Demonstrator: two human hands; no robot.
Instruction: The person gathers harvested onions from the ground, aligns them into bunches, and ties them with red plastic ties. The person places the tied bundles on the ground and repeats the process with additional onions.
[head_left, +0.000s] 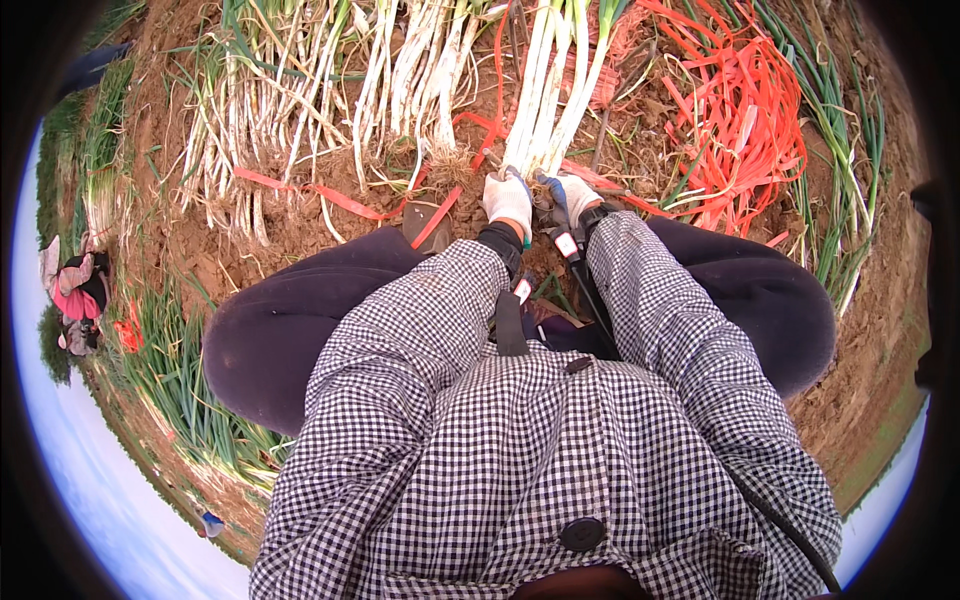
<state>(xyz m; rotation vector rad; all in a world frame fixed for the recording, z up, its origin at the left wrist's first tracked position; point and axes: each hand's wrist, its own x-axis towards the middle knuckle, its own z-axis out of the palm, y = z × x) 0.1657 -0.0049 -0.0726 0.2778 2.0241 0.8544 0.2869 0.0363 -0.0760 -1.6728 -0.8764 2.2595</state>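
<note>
A bunch of long green onions (551, 97) lies before me, its white stalks pointing away and its root ends towards me. My left hand (508, 199), in a white knit glove, has its fingers curled at the left side of the root ends. On the right side of the same ends is my right hand (576, 196), gloved in white with blue-grey fingertips. Both hands are close together, and their fingers partly hide the roots. Thin wooden sticks (602, 139) show beside the bunch. A red plastic strap (497, 112) runs along its left.
More green onions (262, 105) lie in rows on the soil at the left. A tangled heap of red straps (742, 135) is at the right, with loose onions (840, 150) beyond. My bent knees (300, 322) flank my arms. Another person (77, 292) is at the far left.
</note>
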